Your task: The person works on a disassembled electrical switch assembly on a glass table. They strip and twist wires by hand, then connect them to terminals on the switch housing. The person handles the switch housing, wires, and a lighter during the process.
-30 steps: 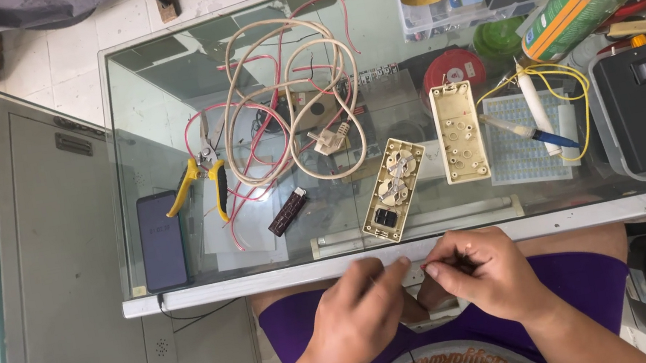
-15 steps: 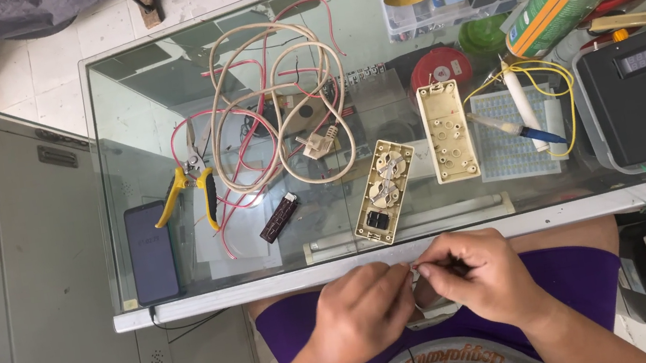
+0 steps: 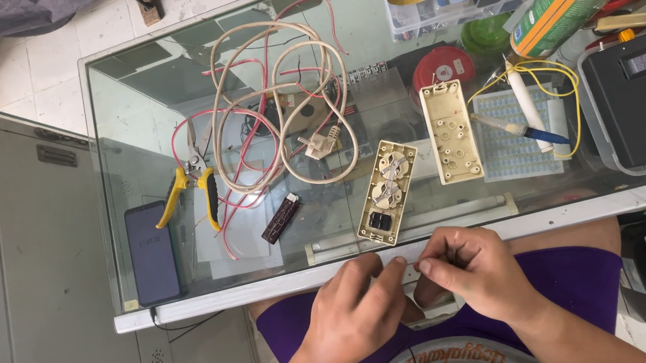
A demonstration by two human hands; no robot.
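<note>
Glass counter (image 3: 153,87) | left hand (image 3: 356,310), right hand (image 3: 475,270) fingertips pinched together just below its near edge; held thing not clear | cream socket strip (image 3: 387,193) just above hands

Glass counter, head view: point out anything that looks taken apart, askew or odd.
The cream power strip lies opened, sockets bared, askew on the glass counter; its back cover lies apart beside it. A tangle of cream and red wires sprawls loose. Both hands, left hand and right hand, meet at the counter's edge.
</note>
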